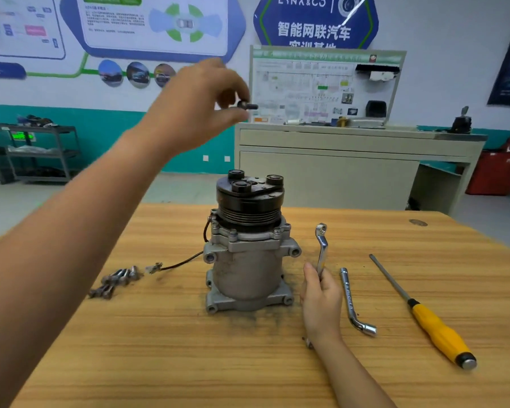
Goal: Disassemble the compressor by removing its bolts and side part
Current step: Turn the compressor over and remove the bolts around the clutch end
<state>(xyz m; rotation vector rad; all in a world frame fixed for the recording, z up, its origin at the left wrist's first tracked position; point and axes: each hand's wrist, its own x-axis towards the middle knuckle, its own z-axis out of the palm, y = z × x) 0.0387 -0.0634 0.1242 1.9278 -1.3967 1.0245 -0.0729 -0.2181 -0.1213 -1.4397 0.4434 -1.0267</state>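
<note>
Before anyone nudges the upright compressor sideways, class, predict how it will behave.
Probably heavy: the compressor looks like cast metal with a thick pulley on top. Likely stiff, not fragile. It may tip rather than slide, since it stands tall on a fairly narrow flange on the wooden table.

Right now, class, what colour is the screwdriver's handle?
Yellow with a black end, on the screwdriver; the head view shows it.

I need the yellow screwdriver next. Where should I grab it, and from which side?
Take the screwdriver by its thick yellow handle, from above, grasping across it. It lies flat on the table, handle toward you, thin shaft pointing away, bare wood on both sides.
</note>
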